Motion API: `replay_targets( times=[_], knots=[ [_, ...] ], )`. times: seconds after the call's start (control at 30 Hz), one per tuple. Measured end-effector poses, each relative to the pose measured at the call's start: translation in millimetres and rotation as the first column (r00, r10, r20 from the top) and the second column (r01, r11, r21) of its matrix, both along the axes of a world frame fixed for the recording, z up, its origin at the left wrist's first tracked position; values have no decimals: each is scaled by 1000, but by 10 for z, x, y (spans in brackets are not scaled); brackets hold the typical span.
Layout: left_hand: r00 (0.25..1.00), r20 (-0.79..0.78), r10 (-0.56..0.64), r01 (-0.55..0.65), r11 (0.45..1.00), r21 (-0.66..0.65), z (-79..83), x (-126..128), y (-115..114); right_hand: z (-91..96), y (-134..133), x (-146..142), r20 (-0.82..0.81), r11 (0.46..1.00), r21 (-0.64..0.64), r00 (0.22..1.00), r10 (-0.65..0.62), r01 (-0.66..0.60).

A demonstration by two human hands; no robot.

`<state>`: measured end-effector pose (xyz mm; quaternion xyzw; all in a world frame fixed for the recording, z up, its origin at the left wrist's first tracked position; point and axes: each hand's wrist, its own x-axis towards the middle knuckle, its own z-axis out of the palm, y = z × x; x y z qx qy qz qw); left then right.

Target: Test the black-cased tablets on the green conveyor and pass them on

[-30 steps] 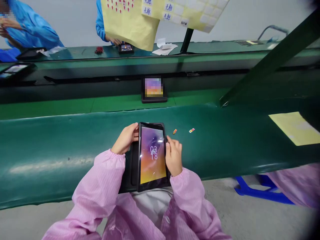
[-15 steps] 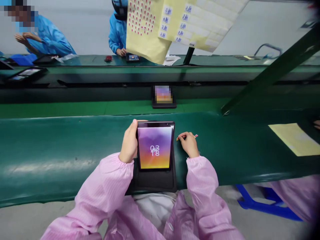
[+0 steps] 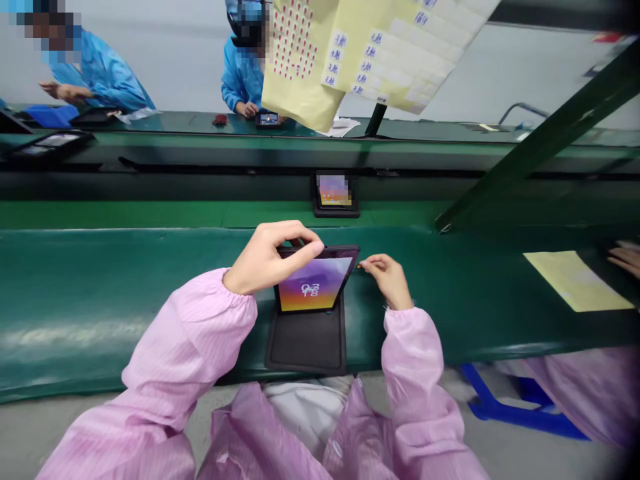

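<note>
A tablet (image 3: 313, 285) with a lit purple and orange screen stands tilted up in a black folio case (image 3: 306, 341) on the green bench. My left hand (image 3: 267, 257) grips the tablet's top edge, fingers curled over it. My right hand (image 3: 387, 279) is just right of the tablet's top corner, pinching a small thin object (image 3: 361, 265) between thumb and fingers.
The green bench (image 3: 100, 287) runs across the view, with a second lit tablet (image 3: 335, 193) on the strip behind. A yellow sheet (image 3: 575, 280) lies at right beside another person's hand (image 3: 625, 257). Yellow label sheets (image 3: 370, 47) hang above. Two people in blue sit across.
The tablet has been tipped up from flat to a steep tilt. My left hand moved from its left side to its top edge. My right hand picked up a small piece from the bench.
</note>
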<state>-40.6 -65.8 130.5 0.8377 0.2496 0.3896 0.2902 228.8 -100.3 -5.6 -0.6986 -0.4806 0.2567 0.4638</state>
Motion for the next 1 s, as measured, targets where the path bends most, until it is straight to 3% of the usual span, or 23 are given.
replay_targets(
  times=[0.07,0.13,0.2,0.3,0.43,0.57,1.0],
  knots=[
    [999,-35,5,-2,998,67,39,0,4,346,-71,-55,-83,992,124,996,25,-15],
    [999,-23,25,-22,994,110,28,13,-8,738,-151,-183,-165,939,343,982,95,-33],
    [998,41,57,-61,990,129,-24,41,-45,1096,-217,-361,-114,871,481,978,174,-99],
    [960,231,158,-186,977,104,-149,98,-124,1439,-246,-633,59,803,511,944,323,-307],
    [796,543,269,-313,950,-11,-318,161,-193,1550,-177,-874,272,713,437,836,476,-548],
    [694,664,278,-331,942,-48,-384,187,-222,1571,-141,-986,380,670,363,759,528,-648],
    [649,710,272,-324,944,-65,-381,212,-288,1808,-226,-997,643,659,189,599,477,-728]
  ],
)
